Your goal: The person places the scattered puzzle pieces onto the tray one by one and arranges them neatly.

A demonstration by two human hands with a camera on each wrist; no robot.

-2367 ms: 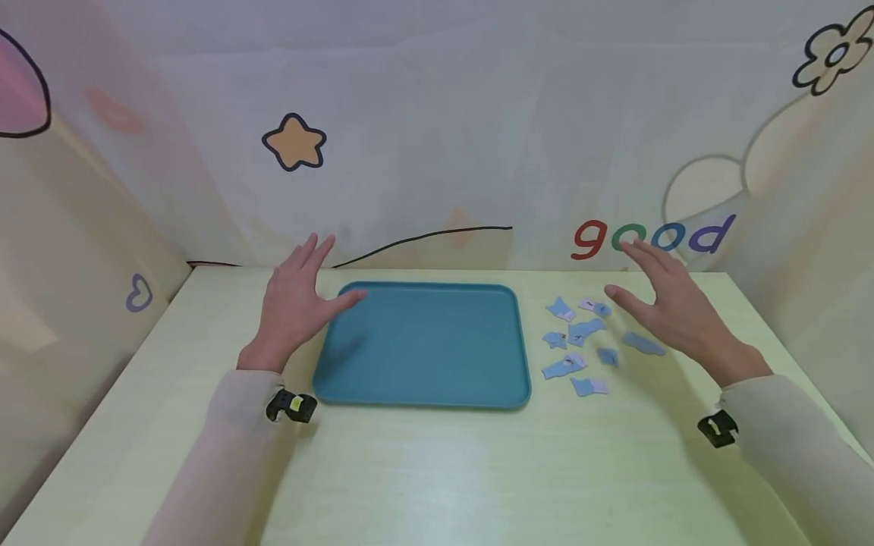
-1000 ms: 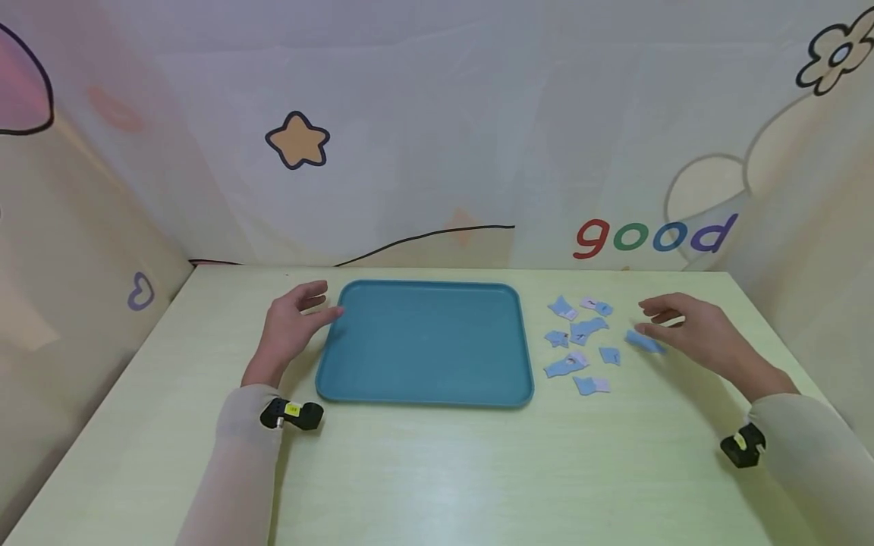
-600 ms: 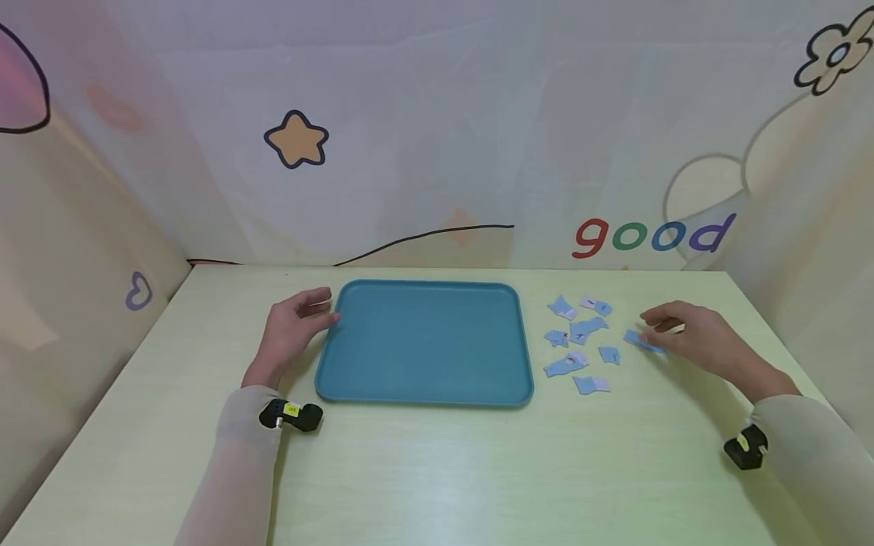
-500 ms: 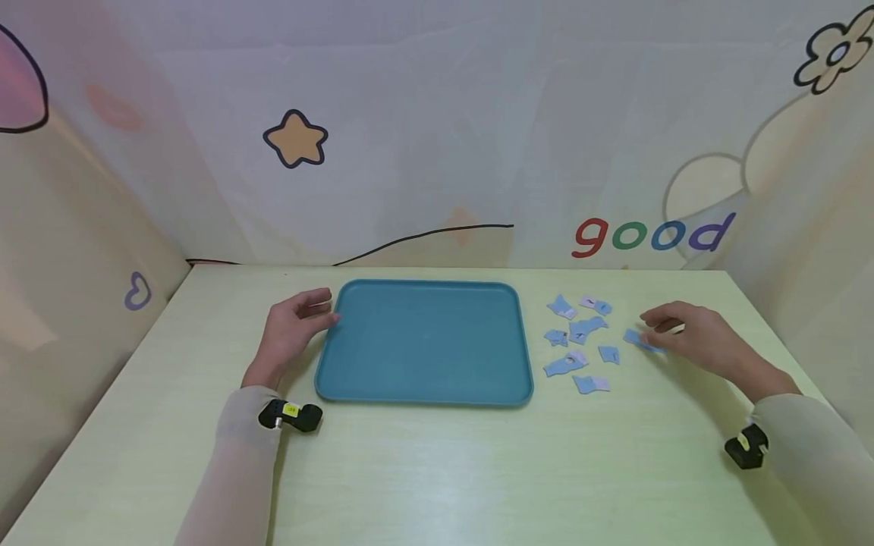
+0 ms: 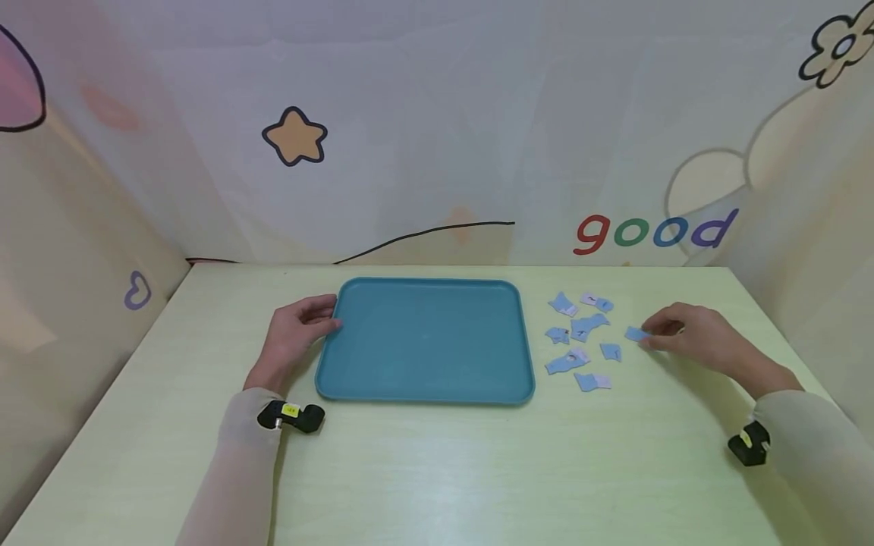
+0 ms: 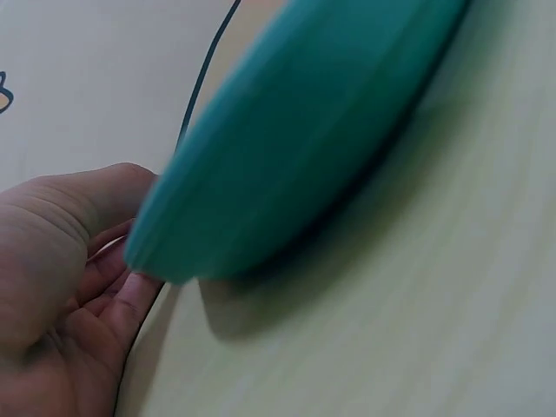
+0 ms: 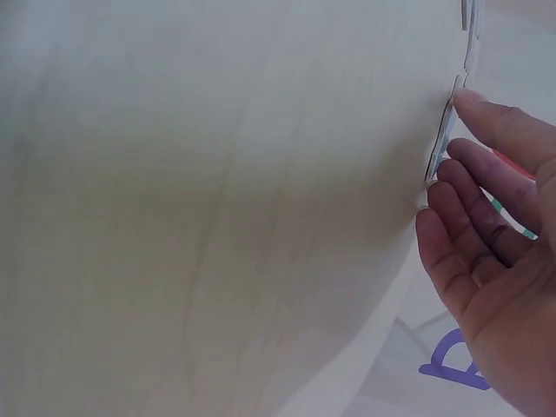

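A blue-green rectangular tray (image 5: pixel 425 341) lies flat on the table. My left hand (image 5: pixel 295 334) holds its left rim, thumb on top and the other fingers curled at the edge; the left wrist view shows the tray's side wall (image 6: pixel 261 165) between thumb and fingers. On the right, my right hand (image 5: pixel 696 341) pinches a long, flat light blue puzzle piece (image 5: pixel 636 334) between thumb and fingertips, low over the table. Most of that piece is hidden behind the fingers; the right wrist view shows its thin edge (image 7: pixel 443 130) between them.
Several blue and lilac puzzle pieces (image 5: pixel 567 362) with dark marks lie loose between tray and right hand. A small one (image 5: pixel 611 352) is closest to that hand. A printed cloth (image 5: pixel 423 136) stands behind the table (image 5: pixel 437 470) and along its sides.
Both hands came down from raised and spread. The left took hold of the tray's left rim. The right closed on the long blue piece, now more covered by the fingers.
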